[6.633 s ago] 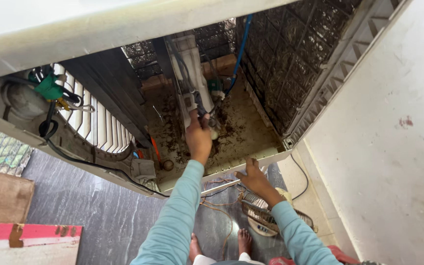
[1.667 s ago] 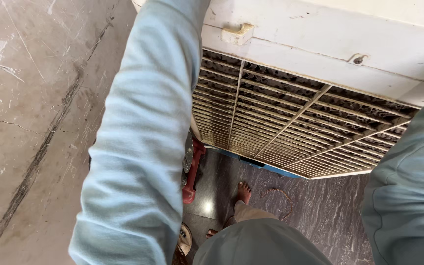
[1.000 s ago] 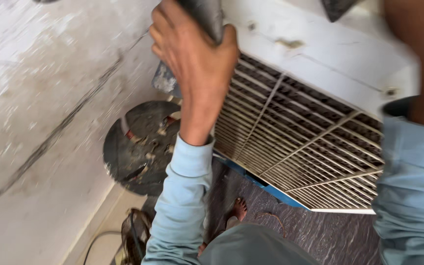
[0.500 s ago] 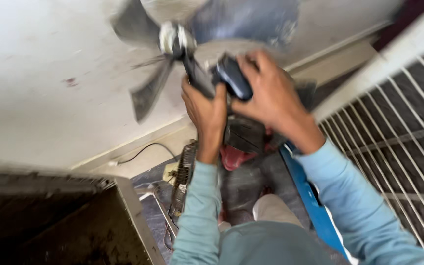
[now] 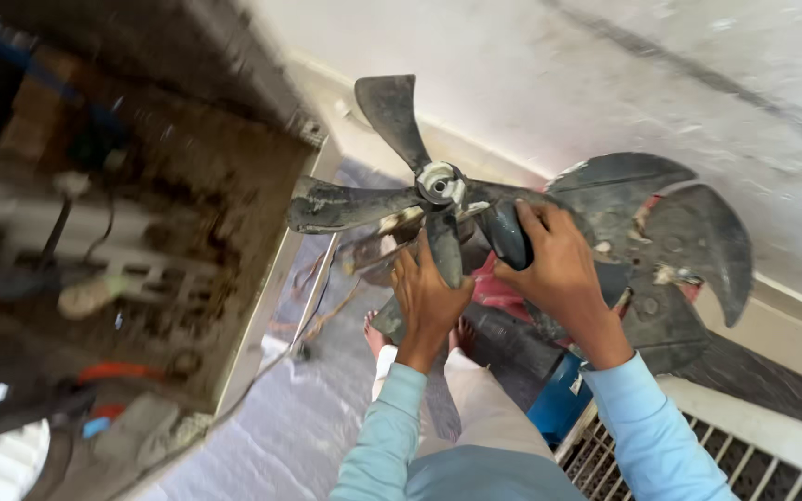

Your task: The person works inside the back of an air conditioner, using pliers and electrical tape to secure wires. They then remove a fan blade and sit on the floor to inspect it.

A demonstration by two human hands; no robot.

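The person holds a dirty grey fan [image 5: 438, 199] up in front of the chest, over the floor [image 5: 299, 436], with the metal hub turned upward. The left hand [image 5: 429, 301] grips one blade from below, fingers closed around it, so the fan does not turn. The right hand [image 5: 559, 269] wraps tight around the dark motor body behind the hub, and this carries the weight. A second fan [image 5: 689, 250] leans against the wall [image 5: 605, 83] just behind, partly hidden by the right hand. On the left stands the open cooler [image 5: 141, 250], blurred, with mud inside. A grille [image 5: 698, 464] lies at the lower right, near the sleeve.
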